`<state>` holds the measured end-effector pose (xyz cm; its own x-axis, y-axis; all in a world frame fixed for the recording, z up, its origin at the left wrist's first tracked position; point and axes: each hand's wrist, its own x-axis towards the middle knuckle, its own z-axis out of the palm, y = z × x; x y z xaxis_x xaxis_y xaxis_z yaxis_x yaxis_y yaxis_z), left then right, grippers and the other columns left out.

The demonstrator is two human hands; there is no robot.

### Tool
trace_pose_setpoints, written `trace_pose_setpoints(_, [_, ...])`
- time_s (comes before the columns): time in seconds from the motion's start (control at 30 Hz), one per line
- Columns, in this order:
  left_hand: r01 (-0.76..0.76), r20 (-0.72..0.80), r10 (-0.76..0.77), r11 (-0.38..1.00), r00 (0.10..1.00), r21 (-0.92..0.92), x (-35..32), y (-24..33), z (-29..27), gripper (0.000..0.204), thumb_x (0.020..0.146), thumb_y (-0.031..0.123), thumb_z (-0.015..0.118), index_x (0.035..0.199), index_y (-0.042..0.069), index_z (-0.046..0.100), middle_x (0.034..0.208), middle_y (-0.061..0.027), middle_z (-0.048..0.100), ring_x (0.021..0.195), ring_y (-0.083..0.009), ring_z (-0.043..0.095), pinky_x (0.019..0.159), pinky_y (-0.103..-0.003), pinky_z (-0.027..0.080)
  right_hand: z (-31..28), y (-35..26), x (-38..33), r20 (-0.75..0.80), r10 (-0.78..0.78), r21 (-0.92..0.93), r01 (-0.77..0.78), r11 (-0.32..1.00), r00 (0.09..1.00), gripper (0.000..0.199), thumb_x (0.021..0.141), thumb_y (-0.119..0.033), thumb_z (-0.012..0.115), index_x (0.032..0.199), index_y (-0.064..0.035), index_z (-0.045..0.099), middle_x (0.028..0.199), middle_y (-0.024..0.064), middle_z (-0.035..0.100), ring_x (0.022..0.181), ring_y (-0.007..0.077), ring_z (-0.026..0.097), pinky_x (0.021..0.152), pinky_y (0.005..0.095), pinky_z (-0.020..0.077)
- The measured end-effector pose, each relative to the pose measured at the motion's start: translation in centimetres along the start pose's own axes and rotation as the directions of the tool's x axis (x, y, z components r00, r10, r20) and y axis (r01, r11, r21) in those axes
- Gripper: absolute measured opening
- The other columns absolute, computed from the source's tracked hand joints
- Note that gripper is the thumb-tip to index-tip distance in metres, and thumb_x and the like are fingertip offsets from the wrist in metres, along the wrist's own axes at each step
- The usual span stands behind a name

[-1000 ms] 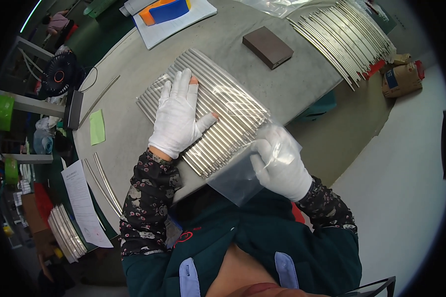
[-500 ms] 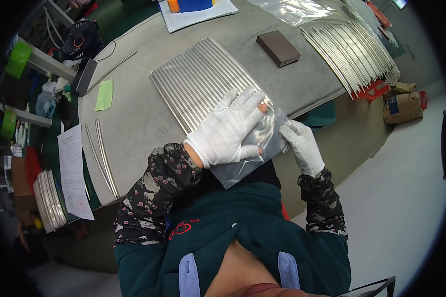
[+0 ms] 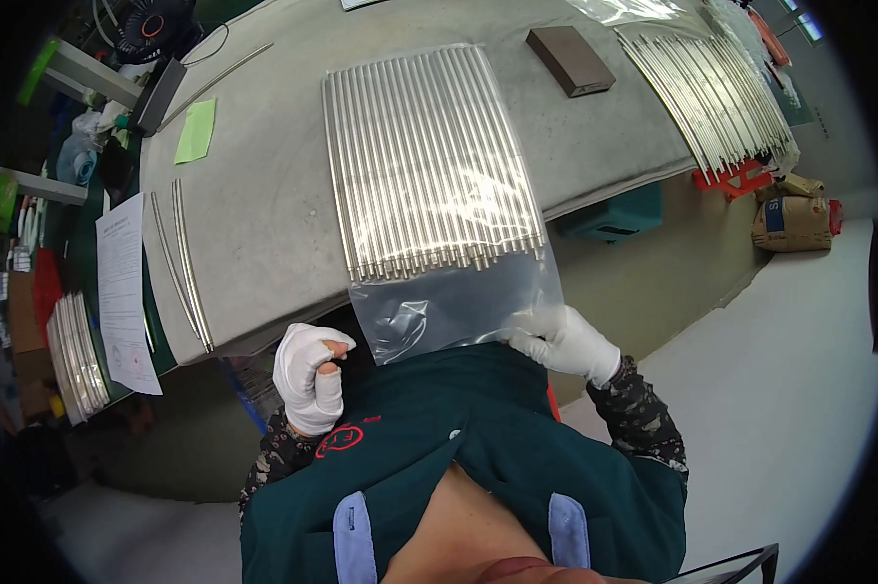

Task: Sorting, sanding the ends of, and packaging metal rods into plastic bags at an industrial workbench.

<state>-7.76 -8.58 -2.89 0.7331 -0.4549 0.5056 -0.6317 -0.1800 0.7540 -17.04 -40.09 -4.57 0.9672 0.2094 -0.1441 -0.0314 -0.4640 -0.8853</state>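
- Mostly the rods [image 3: 429, 165] show plainly: a flat row of thin metal rods lying side by side on the grey bench [image 3: 264, 214], inside a clear bag [image 3: 454, 302].
- Their near ends stop just short of the bench edge; the bag's empty end hangs past that edge toward the person.
- Right hand [image 3: 566, 341], white-gloved, pinches the bag's near right corner; the grip is closed on the film, though the fingertips are partly lost behind its glare.
- Left hand [image 3: 310, 375], also gloved, is curled into a loose fist left of the bag, just below the bench edge, apart from the bag; whether it holds anything inside the fist cannot be told.
- Both forearms are largely hidden by the green apron [image 3: 458, 457].
- Far right of the rods lies a second fan of rods [image 3: 712, 92], its far ends cut by the dark rim.
- Between the two sets sits a dark block [image 3: 570, 60].
- Left of the rods: a green note [image 3: 196, 131], two loose strips [image 3: 181, 258] and a printed sheet [image 3: 123, 292], its text too small to make out.
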Motion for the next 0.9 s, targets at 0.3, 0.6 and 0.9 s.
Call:
trace_pose_setpoints(0.3, [0.333, -0.039, -0.351, 0.914, 0.936, -0.231, -2.3, -1.6, 1.6, 0.022, 0.101, 0.017, 0.054, 0.090, -0.001, 0.059, 0.082, -0.0121, 0.061, 0.067, -0.0168, 0.059, 0.061, -0.027, 0.049, -1.2, -1.0, 5.5, 0.035, -0.427, 0.039, 0.426, 0.904, 0.903, 0.025, 0.093, -0.015, 0.064, 0.114, -0.0010, 0.066, 0.109, 0.0119, 0.068, 0.098, 0.0234, 0.066, 0.086, 0.0317, 0.0527])
trace_pose_setpoints(0.6, [0.474, 0.117, -0.462, 0.828, 0.879, -0.299, -2.2, -3.7, 2.8, 0.023, 0.101, 0.018, 0.052, 0.095, -0.001, 0.064, 0.088, -0.0095, 0.066, 0.069, -0.0143, 0.060, 0.064, -0.028, 0.049, 1.0, -0.7, 8.9, 0.309, -0.289, 0.790, -0.075, 0.609, 0.906, 0.043, 0.098, -0.017, 0.058, 0.134, 0.0049, 0.053, 0.129, 0.0160, 0.061, 0.109, 0.0183, 0.061, 0.091, 0.0276, 0.0512])
trace_pose_setpoints(0.9, [0.713, 0.510, -0.527, 0.313, 0.680, -0.627, 0.9, -2.7, 2.3, 0.073, 0.099, 0.063, 0.040, 0.122, -0.004, 0.059, 0.112, -0.0143, 0.067, 0.094, -0.0195, 0.065, 0.089, -0.033, 0.049, -0.2, 0.5, 5.5, 0.215, 0.058, 0.884, -0.219, 0.413, 0.975, 0.049, 0.098, -0.028, 0.057, 0.136, 0.0012, 0.050, 0.126, 0.0164, 0.061, 0.105, 0.0214, 0.066, 0.087, 0.0351, 0.0568])
